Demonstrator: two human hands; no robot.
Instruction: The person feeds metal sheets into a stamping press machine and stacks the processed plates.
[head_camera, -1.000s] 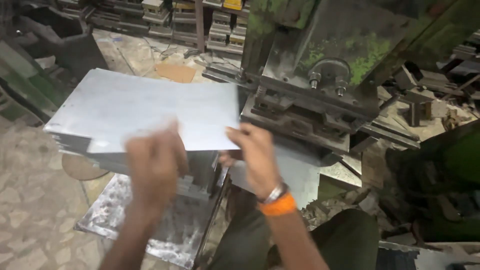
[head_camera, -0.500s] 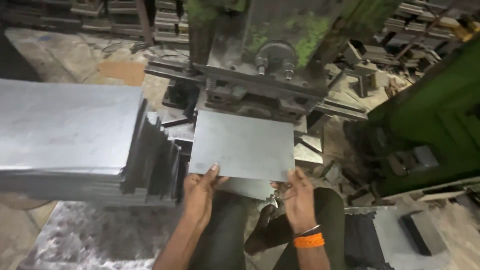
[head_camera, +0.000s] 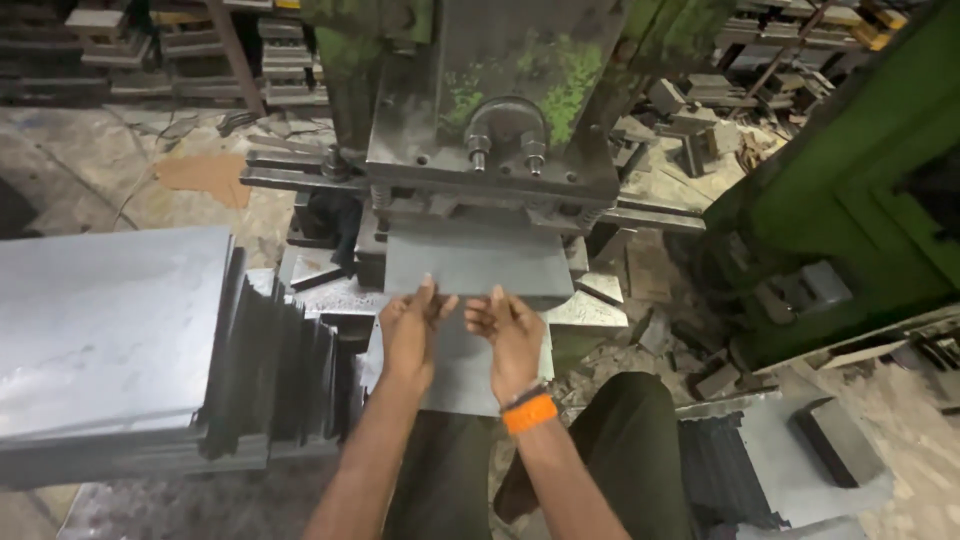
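A flat grey metal sheet (head_camera: 480, 265) lies under the head of a green press machine (head_camera: 500, 110), its near edge facing me. My left hand (head_camera: 410, 325) and my right hand (head_camera: 510, 330) rest side by side with fingertips on that near edge, fingers stretched forward. An orange band sits on my right wrist. A second grey plate (head_camera: 460, 375) shows below my hands, partly hidden by them.
A tall stack of grey metal sheets (head_camera: 110, 330) stands to the left. Cut metal scraps (head_camera: 700, 350) litter the floor to the right, by a green machine frame (head_camera: 850, 200). More dark sheets (head_camera: 790, 470) lie at lower right. My knees are at the bottom.
The sheet has gone from the left stack to the press bed and slid further in. My hands have moved together to the middle of its near edge.
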